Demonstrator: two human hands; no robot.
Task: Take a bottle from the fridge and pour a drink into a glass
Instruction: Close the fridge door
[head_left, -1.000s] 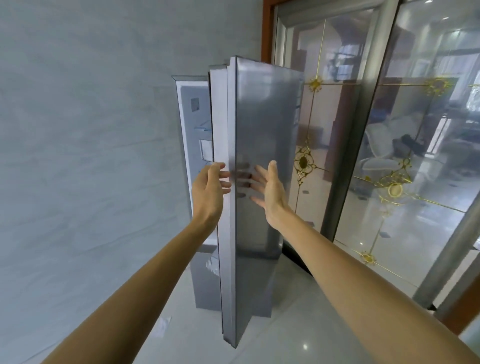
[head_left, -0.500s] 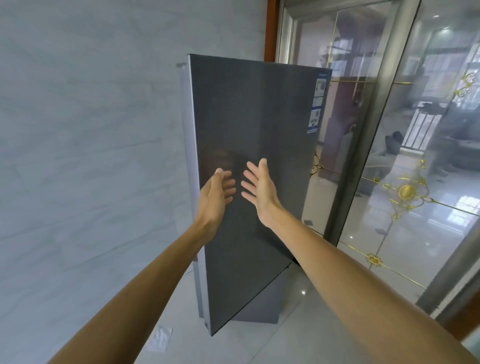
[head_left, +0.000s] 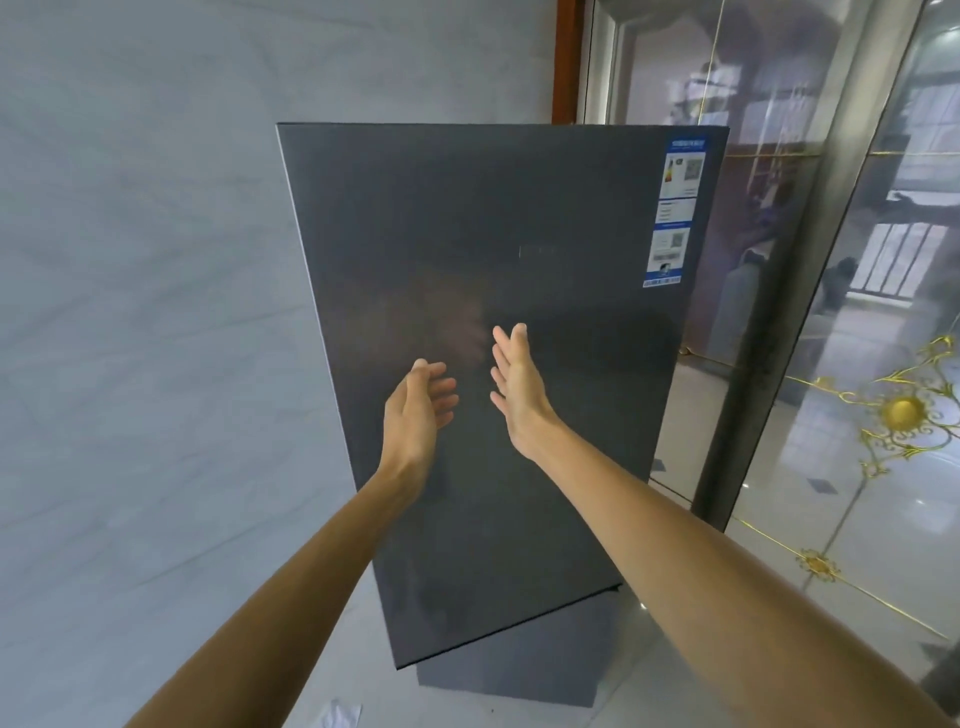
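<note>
A tall dark grey fridge (head_left: 545, 218) stands ahead, its upper door face fully toward me and hiding the inside. A blue and white label (head_left: 675, 208) sticks at the door's upper right. My left hand (head_left: 418, 410) and my right hand (head_left: 519, 384) are raised side by side in front of the door's middle, fingers apart, holding nothing. Whether the palms touch the door I cannot tell. No bottle or glass is in view.
A grey marble wall (head_left: 145, 312) runs along the left. Glass doors with gold ornament (head_left: 904, 415) and a dark metal frame (head_left: 779, 312) stand to the right. The fridge's lower section (head_left: 519, 670) rests on a glossy tiled floor; a white scrap (head_left: 340, 714) lies there.
The fridge door has swung from edge-on and open to flat toward me, covering the interior. Both hands have stayed in front of it, shifting slightly right.
</note>
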